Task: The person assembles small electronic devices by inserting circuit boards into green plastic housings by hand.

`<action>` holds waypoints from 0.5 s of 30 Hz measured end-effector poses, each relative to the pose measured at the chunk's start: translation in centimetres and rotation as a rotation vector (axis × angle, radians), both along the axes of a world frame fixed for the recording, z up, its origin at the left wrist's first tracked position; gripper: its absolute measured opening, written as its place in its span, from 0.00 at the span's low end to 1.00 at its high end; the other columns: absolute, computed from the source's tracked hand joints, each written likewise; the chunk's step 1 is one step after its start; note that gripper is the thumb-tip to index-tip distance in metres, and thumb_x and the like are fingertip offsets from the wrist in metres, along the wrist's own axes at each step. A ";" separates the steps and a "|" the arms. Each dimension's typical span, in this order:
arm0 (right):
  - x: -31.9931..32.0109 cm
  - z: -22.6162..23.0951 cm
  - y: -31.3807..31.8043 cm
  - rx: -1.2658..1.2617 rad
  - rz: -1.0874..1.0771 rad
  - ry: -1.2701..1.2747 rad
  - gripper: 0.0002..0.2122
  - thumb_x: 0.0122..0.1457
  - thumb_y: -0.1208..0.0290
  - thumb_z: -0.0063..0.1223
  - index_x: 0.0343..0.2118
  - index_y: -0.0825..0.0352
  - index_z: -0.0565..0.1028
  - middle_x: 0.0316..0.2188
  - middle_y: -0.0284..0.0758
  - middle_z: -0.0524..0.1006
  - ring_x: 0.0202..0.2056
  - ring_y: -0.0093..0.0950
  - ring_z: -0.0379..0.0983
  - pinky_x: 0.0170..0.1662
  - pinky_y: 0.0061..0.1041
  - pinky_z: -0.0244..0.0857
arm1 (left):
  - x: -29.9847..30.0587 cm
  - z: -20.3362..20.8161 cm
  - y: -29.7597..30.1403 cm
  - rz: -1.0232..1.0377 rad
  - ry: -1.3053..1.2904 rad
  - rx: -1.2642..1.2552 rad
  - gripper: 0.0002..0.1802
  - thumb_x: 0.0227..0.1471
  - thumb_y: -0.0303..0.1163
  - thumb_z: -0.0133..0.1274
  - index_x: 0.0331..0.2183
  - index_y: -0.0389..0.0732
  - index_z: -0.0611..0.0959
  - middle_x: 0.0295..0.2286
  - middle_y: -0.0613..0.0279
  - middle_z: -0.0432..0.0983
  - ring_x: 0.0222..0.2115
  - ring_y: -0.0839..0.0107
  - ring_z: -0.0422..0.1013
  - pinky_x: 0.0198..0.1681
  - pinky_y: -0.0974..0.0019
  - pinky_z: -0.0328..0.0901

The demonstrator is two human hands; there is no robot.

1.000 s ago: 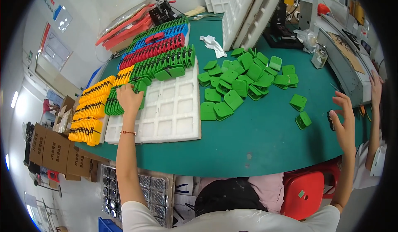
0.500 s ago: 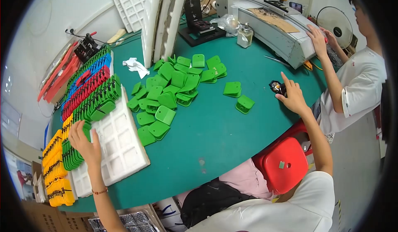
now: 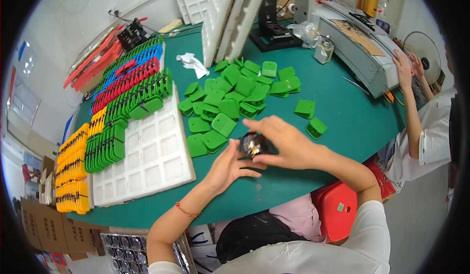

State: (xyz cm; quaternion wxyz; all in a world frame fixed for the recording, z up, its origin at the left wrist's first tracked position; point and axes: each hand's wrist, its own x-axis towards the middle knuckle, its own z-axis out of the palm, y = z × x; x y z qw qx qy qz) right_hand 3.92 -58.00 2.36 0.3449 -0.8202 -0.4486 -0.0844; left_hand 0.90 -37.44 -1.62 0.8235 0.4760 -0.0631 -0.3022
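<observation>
My right hand (image 3: 289,144) is closed round a small black round part (image 3: 252,145) with a shiny metal and gold-coloured middle; its exact kind cannot be made out. Close beside it on the left, my left hand (image 3: 229,168) is open, fingers spread, thumb near the part's edge. Whether the left fingertips touch the part is unclear. Just beyond both hands lies a loose heap of green plastic folded clips (image 3: 243,85). Two similar green pieces (image 3: 317,128) lie apart to the right.
At left, a white gridded foam tray (image 3: 147,164) carries rows of green clips (image 3: 105,149), beside yellow ones (image 3: 73,171). White foam trays (image 3: 215,24) stand upright at the back. A grey machine (image 3: 364,48) is at far right, with another person's hands (image 3: 404,68) on it.
My left hand has come from the clip rows to the table's middle. My right hand has brought the black part leftward to meet it. The whole view has shifted.
</observation>
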 end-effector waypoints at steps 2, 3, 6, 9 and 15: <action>0.0 -0.6 1.0 -0.058 0.039 0.060 0.34 0.45 0.66 0.63 0.56 0.66 0.60 0.43 0.42 0.68 0.41 0.39 0.65 0.43 0.33 0.63 | 0.0 -0.3 -0.3 0.069 -0.009 -0.033 0.31 0.60 0.53 0.28 0.51 0.35 0.62 0.45 0.50 0.67 0.40 0.57 0.71 0.39 0.56 0.70; 0.2 -0.9 1.3 -0.030 0.076 0.063 0.33 0.46 0.66 0.61 0.55 0.66 0.59 0.42 0.43 0.67 0.42 0.40 0.65 0.45 0.34 0.62 | -0.1 -0.1 0.0 0.143 -0.020 -0.002 0.28 0.61 0.50 0.29 0.50 0.35 0.63 0.44 0.51 0.67 0.39 0.58 0.71 0.40 0.55 0.70; 1.2 -2.4 1.7 0.020 0.099 0.066 0.32 0.46 0.67 0.61 0.55 0.66 0.59 0.43 0.43 0.67 0.45 0.41 0.65 0.46 0.33 0.63 | -0.1 -1.1 1.1 0.224 -0.075 0.020 0.25 0.62 0.46 0.29 0.47 0.35 0.64 0.43 0.50 0.67 0.39 0.58 0.71 0.41 0.54 0.70; 1.4 -2.9 1.5 0.000 0.096 0.029 0.30 0.46 0.70 0.60 0.53 0.67 0.62 0.45 0.42 0.66 0.47 0.40 0.65 0.47 0.32 0.64 | -0.3 -0.8 1.1 0.237 -0.026 -0.028 0.23 0.62 0.44 0.29 0.45 0.34 0.65 0.43 0.49 0.67 0.41 0.57 0.70 0.46 0.52 0.67; 1.5 -3.5 1.2 0.016 0.108 -0.020 0.26 0.45 0.73 0.60 0.48 0.68 0.66 0.45 0.41 0.67 0.45 0.40 0.66 0.45 0.32 0.66 | -0.3 -0.2 0.9 0.214 0.064 -0.100 0.24 0.62 0.42 0.29 0.49 0.32 0.63 0.45 0.48 0.65 0.45 0.58 0.67 0.51 0.53 0.64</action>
